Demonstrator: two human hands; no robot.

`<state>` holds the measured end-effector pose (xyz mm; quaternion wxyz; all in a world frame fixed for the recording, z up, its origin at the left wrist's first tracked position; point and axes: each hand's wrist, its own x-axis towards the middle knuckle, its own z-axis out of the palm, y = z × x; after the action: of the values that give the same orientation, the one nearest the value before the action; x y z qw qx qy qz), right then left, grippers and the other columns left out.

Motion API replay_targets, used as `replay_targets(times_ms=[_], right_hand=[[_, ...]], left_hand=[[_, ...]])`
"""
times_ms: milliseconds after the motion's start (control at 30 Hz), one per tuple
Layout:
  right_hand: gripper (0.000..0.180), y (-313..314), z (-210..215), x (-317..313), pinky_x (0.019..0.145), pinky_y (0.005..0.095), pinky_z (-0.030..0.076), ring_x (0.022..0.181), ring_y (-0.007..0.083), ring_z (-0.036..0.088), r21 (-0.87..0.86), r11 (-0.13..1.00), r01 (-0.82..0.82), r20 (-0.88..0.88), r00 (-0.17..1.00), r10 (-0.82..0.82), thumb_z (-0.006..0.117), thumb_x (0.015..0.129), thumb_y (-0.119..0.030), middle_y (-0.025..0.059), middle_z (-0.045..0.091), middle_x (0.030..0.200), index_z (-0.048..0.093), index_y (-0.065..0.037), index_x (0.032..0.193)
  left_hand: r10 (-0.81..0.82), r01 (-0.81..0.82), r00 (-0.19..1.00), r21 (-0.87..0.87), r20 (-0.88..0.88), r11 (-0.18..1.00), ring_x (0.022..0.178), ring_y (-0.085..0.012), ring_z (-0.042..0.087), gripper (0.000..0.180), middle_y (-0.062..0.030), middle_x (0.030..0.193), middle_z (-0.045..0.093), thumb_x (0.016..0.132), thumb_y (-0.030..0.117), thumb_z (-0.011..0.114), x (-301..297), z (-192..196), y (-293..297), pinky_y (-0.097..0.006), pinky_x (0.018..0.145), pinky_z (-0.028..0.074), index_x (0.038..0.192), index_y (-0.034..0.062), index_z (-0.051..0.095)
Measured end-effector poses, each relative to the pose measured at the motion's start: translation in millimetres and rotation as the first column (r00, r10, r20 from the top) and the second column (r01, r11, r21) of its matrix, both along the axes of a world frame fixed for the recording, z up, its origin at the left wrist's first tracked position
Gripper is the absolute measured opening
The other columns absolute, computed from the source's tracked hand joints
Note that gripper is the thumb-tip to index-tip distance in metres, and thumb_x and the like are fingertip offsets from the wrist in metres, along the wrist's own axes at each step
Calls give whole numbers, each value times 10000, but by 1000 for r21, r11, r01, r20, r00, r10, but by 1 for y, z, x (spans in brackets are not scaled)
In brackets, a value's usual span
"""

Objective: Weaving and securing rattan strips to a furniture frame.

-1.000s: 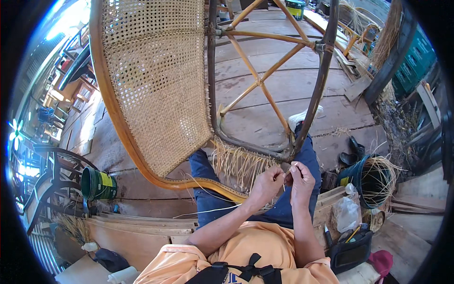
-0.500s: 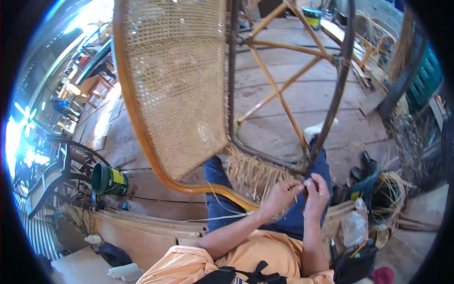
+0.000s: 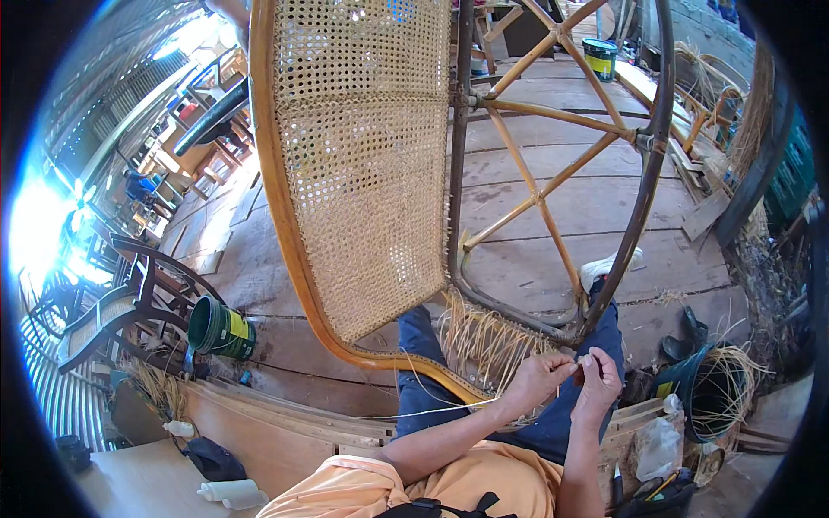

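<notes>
Since half a second ago I've leaned closer and my hands sit lower in view, so the weaving goes on. My left hand (image 3: 537,380) and right hand (image 3: 600,380) meet, fingers closed on a thin pale cane strand (image 3: 449,404) trailing leftward. Just above the pinch hang loose straw-coloured ends from the tan woven rattan chair (image 3: 371,173).

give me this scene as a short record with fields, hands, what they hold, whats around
left hand: pinching a thin cane strand that trails off to the left
right hand: fingertips meeting the left hand's at the strand
chair: woven cane panel in a bent wooden frame, tipped over the person's legs
loose ends: pale fringe hanging at the panel's lower edge
floor: wooden planks
nearby: green bucket at left, basket of cane coils at right
</notes>
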<state>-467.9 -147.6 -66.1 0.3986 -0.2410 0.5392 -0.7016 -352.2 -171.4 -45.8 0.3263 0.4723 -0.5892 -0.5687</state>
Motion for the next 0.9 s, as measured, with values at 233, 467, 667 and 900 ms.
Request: replay_targets(times_ms=[233, 467, 667, 900], right_hand=[[66, 12, -9, -24, 491, 250, 461, 631, 132, 582, -65, 891, -449, 558, 724, 406, 604, 837, -113, 44, 623, 777, 571, -63, 866], [104, 22, -14, -19, 506, 265, 470, 626, 142, 577, -59, 908, -415, 663, 664, 347, 597, 837, -100, 55, 610, 733, 554, -81, 930], [178, 32, -21, -30, 528, 293, 487, 631, 161, 584, -60, 941, -334, 721, 637, 272, 557, 810, -53, 54, 601, 725, 557, -80, 986], [130, 22, -23, -20, 500, 216, 455, 574, 105, 576, 37, 946, -322, 716, 669, 200, 584, 820, -99, 21, 594, 687, 586, -55, 942]], left_hand=[[-118, 143, 989, -326, 95, 934, 745, -217, 570, 134, -106, 809, 593, 839, 118, 585, 17, -13, -10, -299, 679, 453, 903, 5, 618], [-252, 273, 961, -224, 117, 936, 756, -204, 564, 139, -94, 794, 567, 847, 141, 587, 25, -13, 0, -284, 685, 450, 904, 15, 601], [-326, 328, 944, -31, 56, 944, 781, -147, 561, 155, -82, 833, 585, 863, 152, 570, 10, -13, 6, -260, 709, 449, 948, 26, 601], [-255, 247, 964, 99, 78, 964, 798, -76, 537, 139, -31, 838, 606, 870, 107, 551, 14, -33, 5, -223, 733, 435, 936, 0, 611]])
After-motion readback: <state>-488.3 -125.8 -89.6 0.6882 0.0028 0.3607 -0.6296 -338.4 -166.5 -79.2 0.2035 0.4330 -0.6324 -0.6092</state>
